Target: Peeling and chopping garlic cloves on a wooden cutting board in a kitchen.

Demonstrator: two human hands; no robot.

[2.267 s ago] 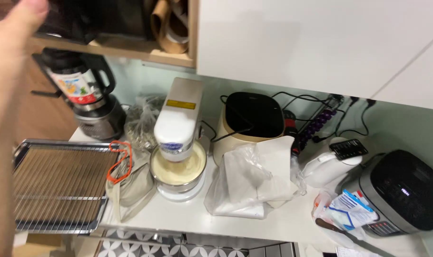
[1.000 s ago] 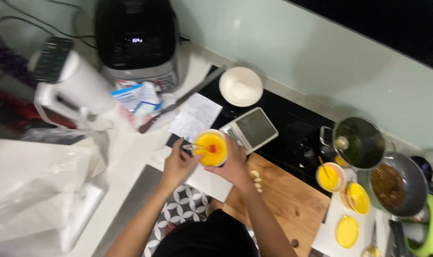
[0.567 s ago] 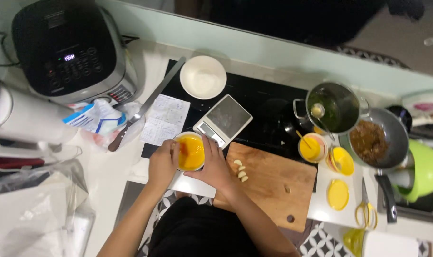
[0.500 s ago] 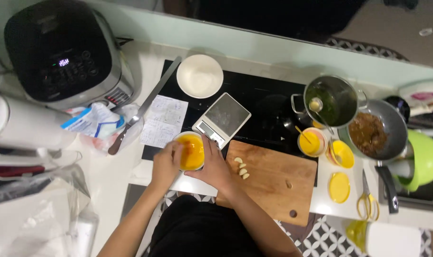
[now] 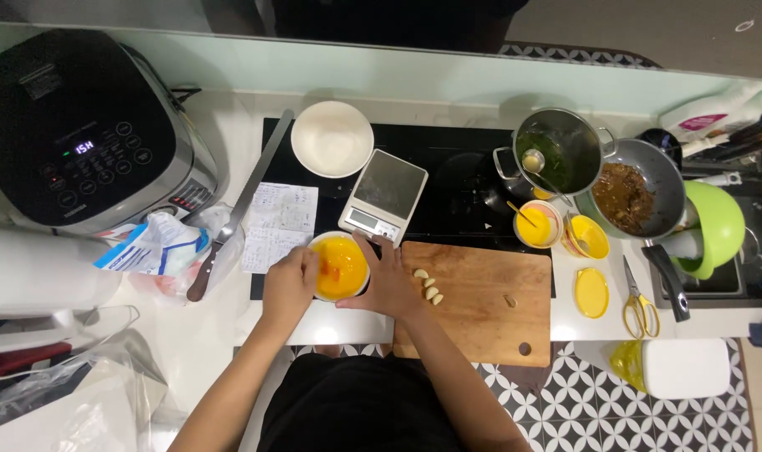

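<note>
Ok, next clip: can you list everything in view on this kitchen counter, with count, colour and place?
small bowl of orange-yellow liquid: 1, white, counter's front edge, between both hands
wooden cutting board: 1, brown, right of that bowl
peeled garlic cloves: several, pale, board's left end
digital kitchen scale: 1, silver, behind the bowl
empty round bowl: 1, white, on the black hob
handwritten paper sheet: 1, white, left of the scale
long knife: 1, steel, brown handle, beside the paper
rice cooker: 1, black and silver, far left
steel pot: 1, right of hob
frying pan: 1, dark food inside
scissors: 1, yellow handles, right
left hand: fingers on bowl's left side
right hand: fingers on bowl's right side
</note>
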